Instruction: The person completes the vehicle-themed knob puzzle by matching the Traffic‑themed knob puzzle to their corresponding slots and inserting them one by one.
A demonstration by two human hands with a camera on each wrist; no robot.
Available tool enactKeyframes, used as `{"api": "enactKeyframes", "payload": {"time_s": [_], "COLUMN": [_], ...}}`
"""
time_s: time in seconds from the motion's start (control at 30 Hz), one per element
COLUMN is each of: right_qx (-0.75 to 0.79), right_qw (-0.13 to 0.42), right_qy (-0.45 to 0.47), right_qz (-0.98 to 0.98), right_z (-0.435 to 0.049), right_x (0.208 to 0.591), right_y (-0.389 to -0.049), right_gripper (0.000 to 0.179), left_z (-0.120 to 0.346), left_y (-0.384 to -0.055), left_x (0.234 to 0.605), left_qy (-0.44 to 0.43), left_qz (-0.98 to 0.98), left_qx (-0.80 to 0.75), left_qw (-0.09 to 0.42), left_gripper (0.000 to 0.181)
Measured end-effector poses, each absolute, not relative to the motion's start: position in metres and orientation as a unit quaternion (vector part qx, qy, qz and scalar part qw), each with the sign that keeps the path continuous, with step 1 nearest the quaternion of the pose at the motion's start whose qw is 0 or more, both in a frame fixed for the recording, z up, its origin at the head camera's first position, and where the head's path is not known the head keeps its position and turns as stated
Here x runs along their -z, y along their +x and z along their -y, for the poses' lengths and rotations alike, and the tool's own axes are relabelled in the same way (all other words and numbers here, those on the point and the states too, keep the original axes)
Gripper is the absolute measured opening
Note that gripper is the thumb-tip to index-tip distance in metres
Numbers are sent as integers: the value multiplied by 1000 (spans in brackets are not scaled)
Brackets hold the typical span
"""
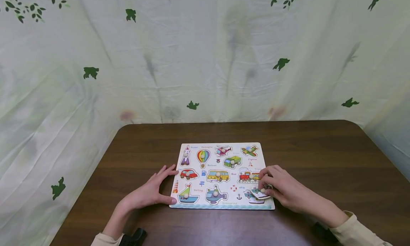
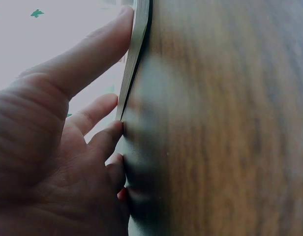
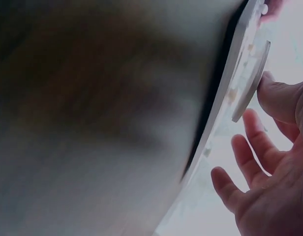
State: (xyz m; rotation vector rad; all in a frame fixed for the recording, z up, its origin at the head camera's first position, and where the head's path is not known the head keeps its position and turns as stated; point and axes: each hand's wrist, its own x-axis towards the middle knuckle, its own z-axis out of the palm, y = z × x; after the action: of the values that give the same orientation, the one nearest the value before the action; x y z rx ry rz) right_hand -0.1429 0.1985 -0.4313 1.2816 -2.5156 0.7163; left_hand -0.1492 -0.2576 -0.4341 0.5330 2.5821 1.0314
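A white wooden peg puzzle board (image 1: 232,203) with vehicle pictures lies flat on the table. My right hand (image 1: 285,189) pinches a ship puzzle piece (image 1: 258,194) over the board's lower right corner. The piece is tilted over the ship picture (image 1: 256,201), partly covering it. In the right wrist view the edge of this thin piece (image 3: 252,83) shows apart from the board, with the thumb against it. At the board's left edge rests my left hand (image 1: 148,190), fingers spread, thumb on the lower left corner. The left wrist view shows its thumb and fingertips along the board's edge (image 2: 132,64).
Knobbed pieces sit in the board, among them a sailboat (image 1: 188,196), a submarine (image 1: 216,195), a bus (image 1: 218,176) and a train (image 1: 246,176) close to the right fingers. The brown table (image 1: 320,157) ends at a pale curtain (image 1: 205,61) with leaf prints.
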Motion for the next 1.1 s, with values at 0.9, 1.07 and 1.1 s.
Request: {"api": "enactKeyframes", "payload": {"time_s": [0.9,1.07,1.1], "right_qx": [-179,-190,-195], "right_qw": [108,91,87], "right_qy": [484,480,478], "right_qz": [850,851,852], "right_z": [-176,-177,-178], "right_x": [433,433,434], "right_y": [-145,-147,-148], "right_gripper": [23,22,22], "left_z": [258,258,258], "left_y": [-148,-148,-148], "left_x": [434,434,433], "left_qy": [188,186,185], "left_qz": [-901,-901,-901], "left_qx": [-362,-360,-360], "left_qw": [150,155,155], "left_gripper": [84,84,84]}}
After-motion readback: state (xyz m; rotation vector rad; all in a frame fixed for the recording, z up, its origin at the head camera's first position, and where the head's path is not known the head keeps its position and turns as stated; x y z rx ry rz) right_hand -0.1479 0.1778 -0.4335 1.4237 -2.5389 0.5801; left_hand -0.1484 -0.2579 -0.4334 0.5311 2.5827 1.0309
